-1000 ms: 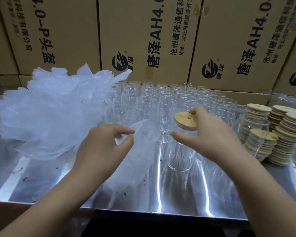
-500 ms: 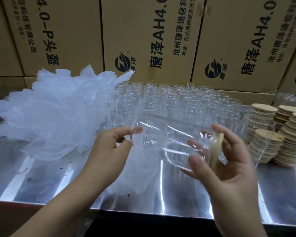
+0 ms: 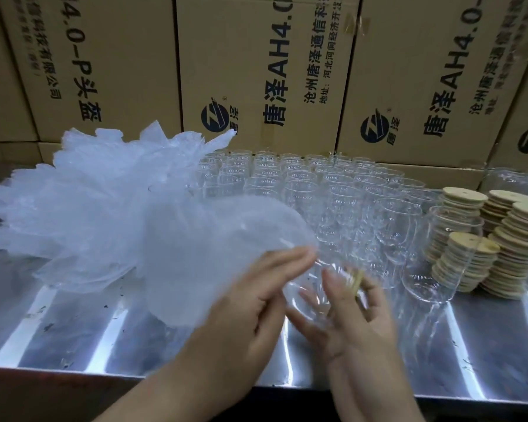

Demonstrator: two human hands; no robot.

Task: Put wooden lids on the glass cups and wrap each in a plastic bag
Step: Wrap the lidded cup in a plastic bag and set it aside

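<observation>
A clear glass cup (image 3: 310, 287) lies on its side in the air, its wooden lid (image 3: 358, 281) facing right. My right hand (image 3: 345, 318) grips the cup at the lid end. My left hand (image 3: 250, 303) holds a translucent plastic bag (image 3: 214, 257) at its mouth, and the bag billows up and to the left of the cup. The cup's base sits at the bag's mouth; how far inside it is I cannot tell because of blur.
Several rows of empty glass cups (image 3: 302, 184) stand at the back of the metal table (image 3: 73, 330). A heap of plastic bags (image 3: 89, 196) lies at left. Stacks of wooden lids (image 3: 500, 239) stand at right, one glass (image 3: 439, 260) before them. Cardboard boxes (image 3: 256, 71) wall the back.
My right hand lifted the lidded cup off the table and turned it on its side. My left hand raised the bag, which has puffed open at the cup's base.
</observation>
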